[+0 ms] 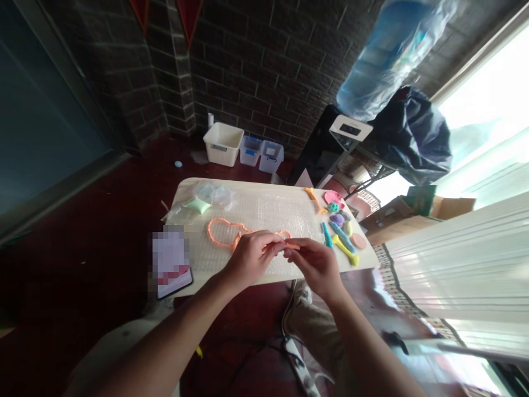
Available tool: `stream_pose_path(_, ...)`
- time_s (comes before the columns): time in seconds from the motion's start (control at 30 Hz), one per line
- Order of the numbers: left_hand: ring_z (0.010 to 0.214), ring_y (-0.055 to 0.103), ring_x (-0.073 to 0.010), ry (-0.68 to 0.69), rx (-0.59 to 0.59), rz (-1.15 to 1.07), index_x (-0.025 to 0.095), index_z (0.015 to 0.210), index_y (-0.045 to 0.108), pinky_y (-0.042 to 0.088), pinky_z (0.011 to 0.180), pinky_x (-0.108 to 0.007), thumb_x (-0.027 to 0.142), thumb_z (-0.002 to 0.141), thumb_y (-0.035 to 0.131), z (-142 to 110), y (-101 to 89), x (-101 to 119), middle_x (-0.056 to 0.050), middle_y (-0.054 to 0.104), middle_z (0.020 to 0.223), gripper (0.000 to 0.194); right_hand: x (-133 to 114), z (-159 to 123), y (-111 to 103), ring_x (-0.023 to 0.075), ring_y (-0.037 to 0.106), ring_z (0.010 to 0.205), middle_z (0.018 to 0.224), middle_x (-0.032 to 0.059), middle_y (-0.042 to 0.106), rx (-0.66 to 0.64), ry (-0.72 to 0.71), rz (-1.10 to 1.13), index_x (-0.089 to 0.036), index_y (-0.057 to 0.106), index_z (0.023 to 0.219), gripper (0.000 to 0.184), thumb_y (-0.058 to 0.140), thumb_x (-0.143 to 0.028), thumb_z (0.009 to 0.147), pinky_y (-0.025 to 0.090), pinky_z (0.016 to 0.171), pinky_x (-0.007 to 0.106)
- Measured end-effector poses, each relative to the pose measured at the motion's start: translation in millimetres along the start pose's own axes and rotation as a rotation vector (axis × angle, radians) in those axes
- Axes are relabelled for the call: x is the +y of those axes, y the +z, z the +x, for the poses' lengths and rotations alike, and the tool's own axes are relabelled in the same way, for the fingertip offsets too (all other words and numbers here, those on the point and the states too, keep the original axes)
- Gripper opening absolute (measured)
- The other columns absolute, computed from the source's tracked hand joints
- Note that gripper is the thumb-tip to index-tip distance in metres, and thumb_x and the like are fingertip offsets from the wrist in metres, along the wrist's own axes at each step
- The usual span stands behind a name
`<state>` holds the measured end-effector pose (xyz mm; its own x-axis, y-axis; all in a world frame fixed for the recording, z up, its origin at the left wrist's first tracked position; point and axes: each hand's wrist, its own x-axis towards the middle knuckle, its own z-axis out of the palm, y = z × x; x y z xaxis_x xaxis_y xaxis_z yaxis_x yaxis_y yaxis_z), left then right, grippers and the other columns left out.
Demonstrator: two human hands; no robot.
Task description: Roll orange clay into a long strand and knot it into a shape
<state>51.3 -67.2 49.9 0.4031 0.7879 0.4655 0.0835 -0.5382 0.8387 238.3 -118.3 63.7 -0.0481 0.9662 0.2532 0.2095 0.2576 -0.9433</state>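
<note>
- The orange strand (221,242) lies in a loose, bumpy loop at the centre of the frame, part of it raised between the fingers of both hands.
- The left hand (253,258) pinches the strand between thumb and fingers, just left of the right hand.
- The right hand (317,266) also grips it with thumb and fingertips, its fingers close to the left hand's.
- Bubble wrap (285,212) spreads beneath and behind the hands on the pale table (366,263).
- Right of centre, at the table's end, sit an orange piece (314,199), a pink piece (334,199), a purple lump (338,220), a blue stick (342,232) and a yellow-green piece (346,251).
- Left of centre, a light green packet (197,205) rests beside clear plastic (222,197).
- At the upper middle, a cream bin (223,148) stands on the floor beside two clear boxes (250,153).
- At the upper right is a large blue bottle (382,63).
</note>
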Motion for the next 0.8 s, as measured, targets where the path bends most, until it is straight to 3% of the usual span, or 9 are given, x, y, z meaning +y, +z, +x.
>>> stream_pose_path(0.17,0.077,0.069,-0.0162,-0.057,-0.017,-0.012,0.016,0.09,0.073,0.051,0.069,-0.025,0.021,0.101,0.06,-2,6.6,2,-0.004,0.075,0.084,0.018,5,-1,-4,0.0176,0.071,0.073,0.086,0.0072,0.079,0.058,-0.024,-0.16,-0.022,0.083,0.101,0.015,0.078,-0.032,0.091,0.059,0.067,0.029)
stream_pose_path(0.33,0.088,0.075,-0.0197,-0.119,0.002,-0.059,0.017,0.101,0.074,0.058,0.077,-0.028,0.025,0.096,0.068,-6,-1.5,-10,-0.007,0.079,0.097,0.012,29,6,9,0.0154,0.068,0.063,0.075,0.0051,0.077,0.068,0.062,0.066,-0.021,0.083,0.093,0.014,0.081,-0.035,0.089,0.058,0.059,0.028)
stream_pose_path(0.47,0.093,0.077,-0.0204,-0.161,0.021,-0.105,0.018,0.115,0.073,0.061,0.081,-0.03,0.027,0.095,0.072,-11,-17.6,-22,-0.008,0.08,0.102,0.022,42,19,23,0.0139,0.066,0.063,0.075,0.0043,0.076,-0.011,0.123,0.208,-0.02,0.082,0.092,0.014,0.082,-0.034,0.088,0.056,0.06,0.027)
stream_pose_path(0.63,0.095,0.075,-0.0185,-0.072,0.062,0.03,0.021,0.101,0.079,0.059,0.086,-0.03,0.021,0.098,0.068,-13,-31.3,-23,-0.006,0.08,0.1,0.012,42,36,32,0.0128,0.069,0.067,0.08,0.0034,0.077,-0.103,0.169,0.373,-0.021,0.078,0.104,0.021,0.082,-0.034,0.088,0.057,0.065,0.026)
stream_pose_path(0.8,0.1,0.073,-0.0205,-0.055,0.04,0.094,0.02,0.106,0.078,0.058,0.088,-0.032,0.023,0.097,0.07,-5,-24.4,-26,-0.008,0.078,0.107,0.012,46,40,28,0.0121,0.069,0.061,0.073,0.0026,0.077,-0.037,0.193,0.456,-0.018,0.075,0.095,0.022,0.086,-0.032,0.084,0.059,0.06,0.024)
